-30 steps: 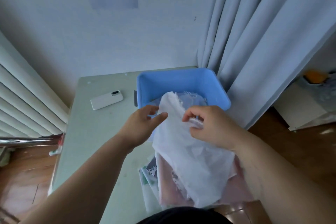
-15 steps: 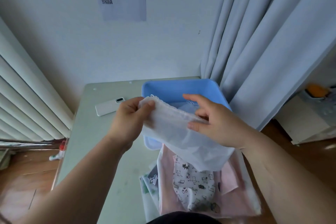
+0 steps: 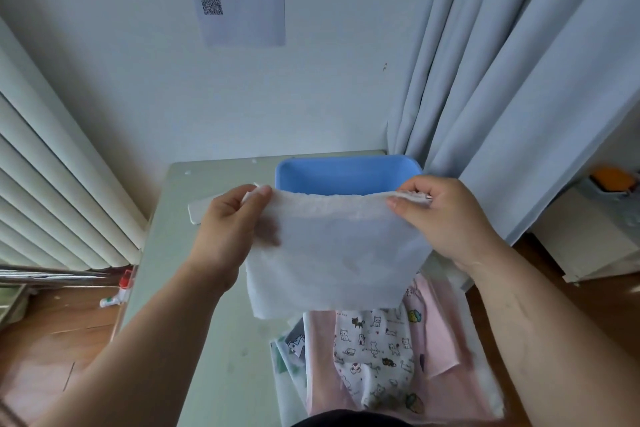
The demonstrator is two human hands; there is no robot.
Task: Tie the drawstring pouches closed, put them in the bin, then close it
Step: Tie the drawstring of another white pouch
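Observation:
A white drawstring pouch (image 3: pixel 332 253) hangs in the air in front of the blue bin (image 3: pixel 346 174), stretched flat by its gathered top edge. My left hand (image 3: pixel 232 222) pinches the pouch's top left corner. My right hand (image 3: pixel 446 215) pinches the top right corner, with a bit of cord showing at its fingers. The bin stands open at the far right of the pale green table (image 3: pixel 214 322); the pouch hides its front wall and inside. Below the pouch lies a pile of other pouches (image 3: pixel 377 354), pink and cat-printed, at the table's near edge.
A white phone (image 3: pixel 197 208) lies on the table left of the bin, half hidden by my left hand. Grey curtains (image 3: pixel 512 80) hang close behind and right of the bin. A radiator (image 3: pixel 52 184) lines the left wall. A small bottle (image 3: pixel 117 291) lies on the wooden floor.
Both hands lifted the white pouch off the pile and moved apart, spreading its top edge flat between them. The pile underneath has come into view.

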